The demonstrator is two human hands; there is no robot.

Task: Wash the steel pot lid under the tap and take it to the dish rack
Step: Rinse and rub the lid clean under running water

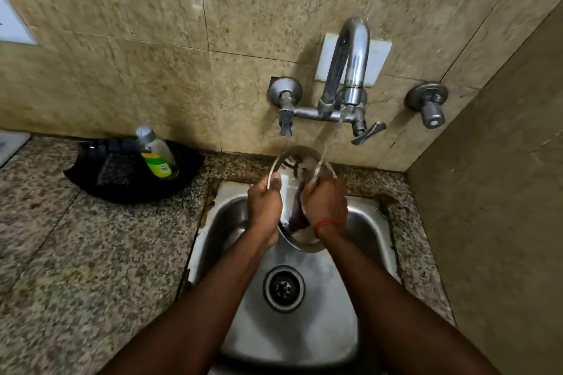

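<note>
The round shiny steel pot lid [300, 167] stands tilted on edge at the frame's centre, above the steel sink basin [307, 329], with water from the curved chrome tap [350, 64] striking its upper right rim. The left hand [264, 207] pinches its left rim in a closed grip; the right hand [325, 205] presses its right side. A green-labelled soap bottle [157, 155] lies on the speckled granite worktop [76, 253], left.

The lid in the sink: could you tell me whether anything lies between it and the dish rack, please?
That cannot be judged: no dish rack shows in this view. Both hands, left and right, already hold the lid over the sink under the running tap. A soap bottle sits on the counter to the left.
</note>
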